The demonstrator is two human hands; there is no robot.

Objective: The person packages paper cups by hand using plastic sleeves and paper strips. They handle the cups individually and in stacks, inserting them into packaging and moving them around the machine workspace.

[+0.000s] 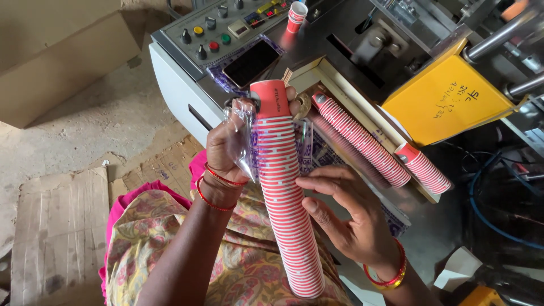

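Note:
A long stack of red and white paper cups (286,198) stands tilted in front of me, its lower end over my lap. My left hand (226,144) grips the stack's upper part, together with a clear plastic sleeve (245,136) bunched around it. My right hand (345,212) rests with spread fingers against the middle of the stack from the right side. Red bangles circle both wrists.
A wooden trough (340,85) on the machine holds two more lying cup stacks (362,141), (425,169). Behind are a button panel (212,28), a dark phone (251,62), a single cup (296,16) and a yellow guard (447,99). Cardboard (59,232) lies on the floor at left.

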